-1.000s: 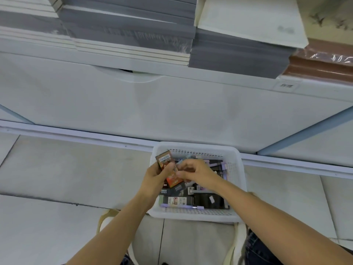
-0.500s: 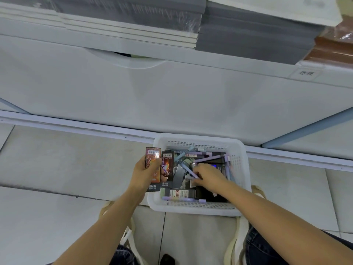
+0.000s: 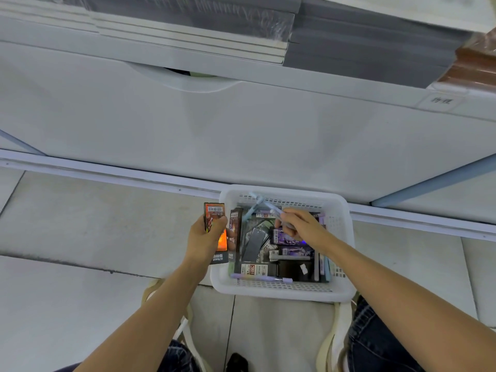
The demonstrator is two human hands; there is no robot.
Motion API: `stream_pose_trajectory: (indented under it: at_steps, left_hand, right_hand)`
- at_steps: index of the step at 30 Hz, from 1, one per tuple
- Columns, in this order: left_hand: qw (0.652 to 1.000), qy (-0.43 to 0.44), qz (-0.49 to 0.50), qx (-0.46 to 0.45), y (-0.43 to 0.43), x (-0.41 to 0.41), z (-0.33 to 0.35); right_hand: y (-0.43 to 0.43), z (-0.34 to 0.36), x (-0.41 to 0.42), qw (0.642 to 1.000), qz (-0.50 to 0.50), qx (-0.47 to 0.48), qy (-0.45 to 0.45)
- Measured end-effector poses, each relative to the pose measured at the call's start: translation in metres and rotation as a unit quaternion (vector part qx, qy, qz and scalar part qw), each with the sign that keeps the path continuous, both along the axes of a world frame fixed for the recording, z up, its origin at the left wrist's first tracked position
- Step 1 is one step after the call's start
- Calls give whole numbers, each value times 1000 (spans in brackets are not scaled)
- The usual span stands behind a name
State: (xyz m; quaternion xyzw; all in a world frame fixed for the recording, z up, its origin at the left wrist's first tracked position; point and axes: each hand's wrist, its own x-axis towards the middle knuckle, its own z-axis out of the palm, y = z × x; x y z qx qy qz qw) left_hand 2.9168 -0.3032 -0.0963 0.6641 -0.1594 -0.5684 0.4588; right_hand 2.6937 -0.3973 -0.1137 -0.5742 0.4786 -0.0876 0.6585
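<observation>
A white plastic basket (image 3: 342, 237) stands on the tiled floor against a white shelf base. It holds several dark card packs, grey packets and pastel pens. My left hand (image 3: 202, 238) grips a small stack of orange and black card packs (image 3: 214, 216) upright at the basket's left rim. My right hand (image 3: 302, 226) is over the basket's middle and pinches a few thin pastel pens (image 3: 264, 205) that stick out up and to the left. A purple pack (image 3: 284, 236) lies just under that hand.
The white shelf front (image 3: 241, 130) rises right behind the basket, with stacked grey and white notebooks (image 3: 241, 28) on top. My knees in dark jeans (image 3: 375, 339) and cream bag straps (image 3: 335, 334) lie below the basket. Bare floor tiles (image 3: 94, 224) spread to the left.
My left hand has drawn the card packs leftward to the basket's rim. My right hand let go of them, reached into the basket and lifted a few pens.
</observation>
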Motion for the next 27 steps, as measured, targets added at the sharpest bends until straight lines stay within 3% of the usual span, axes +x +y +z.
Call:
stream_pose_trajectory:
  at_steps: [8,15,19,23,27]
  left_hand:
    - [999,8,-33,-18,-11,-14,8]
    - [986,150,-58,41,-10,-39,26]
    - [994,90,-59,33,-9,-44,33]
    - [997,60,-2,48,-9,-25,31]
    - [994,83,40,57,-7,-11,31]
  right_hand:
    - [3,19,24,982,-102,94,-126]
    - [20,39,39,980,-133,70,-128]
    - [28,55,54,971,-166,61,-163]
    - [22,60,52,982,-168,-32,-74]
    - [28,52,50,998,-50,21,-37]
